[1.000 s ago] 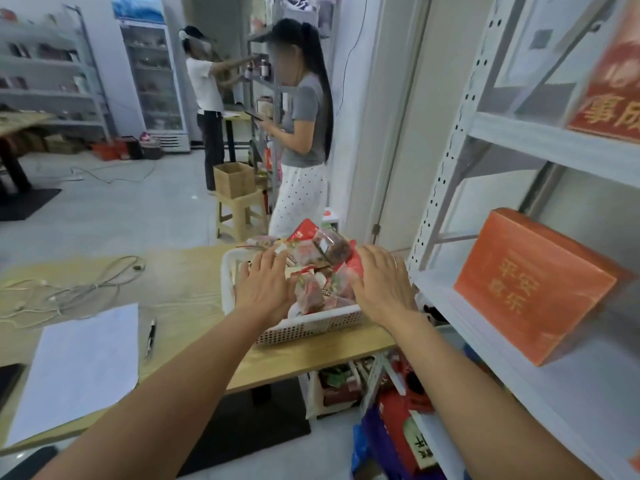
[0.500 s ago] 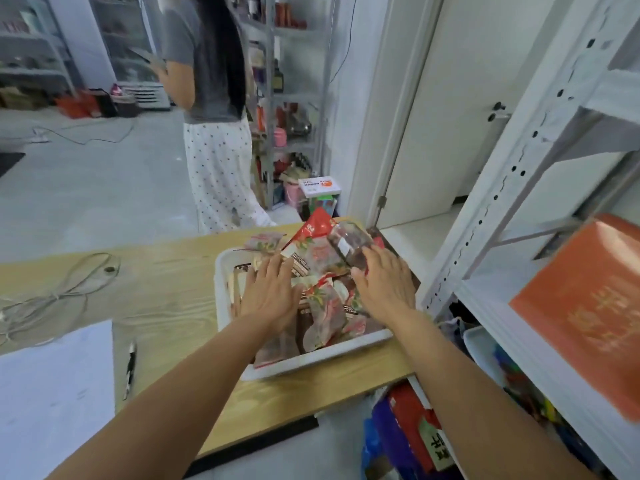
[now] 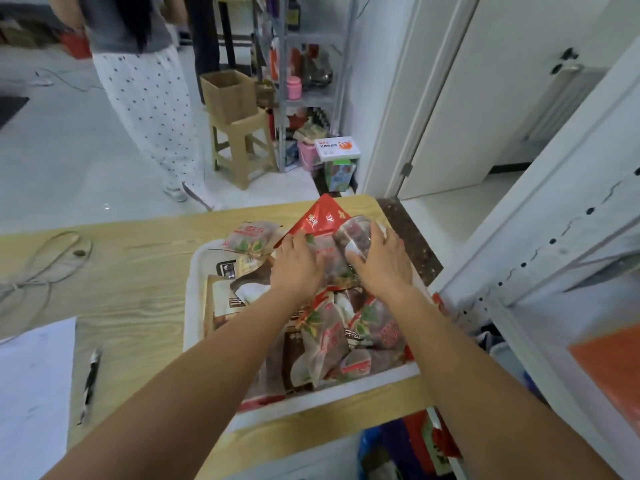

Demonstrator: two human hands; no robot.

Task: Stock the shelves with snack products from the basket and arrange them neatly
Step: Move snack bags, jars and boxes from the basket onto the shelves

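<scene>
Since the earlier frame, both grips have travelled from the middle of the pile to the far end of the white plastic basket (image 3: 329, 398), and the view has closed in.

The right grip (image 3: 381, 268) curls fingers and thumb round the clear round plastic jar (image 3: 356, 233) of dark red pieces, which lies tilted on top of the pile. The left grip (image 3: 298, 268) lies just beside it, fingers fairly straight, pressing on the red triangular foil pouch (image 3: 320, 216). It encloses nothing visible.

Translucent red-printed snack packets (image 3: 332, 341) fill the basket on the near side of both grips. The basket stands on the pale wooden worktop (image 3: 138, 282). The white perforated metal shelf unit (image 3: 554, 258) rises to the right of the right grip.

Probable faults from this position:
- **Slip:** the jar looks smooth and is held from above only, so a loose hold may drop it back onto the packets.
- **Drag-out:** the pouch touches the jar and overhangs the far rim, so lifting the jar may pull it onto the worktop or floor.
- **Collision:** the shelf upright stands near the right grip, so a hasty swing may strike it.
</scene>
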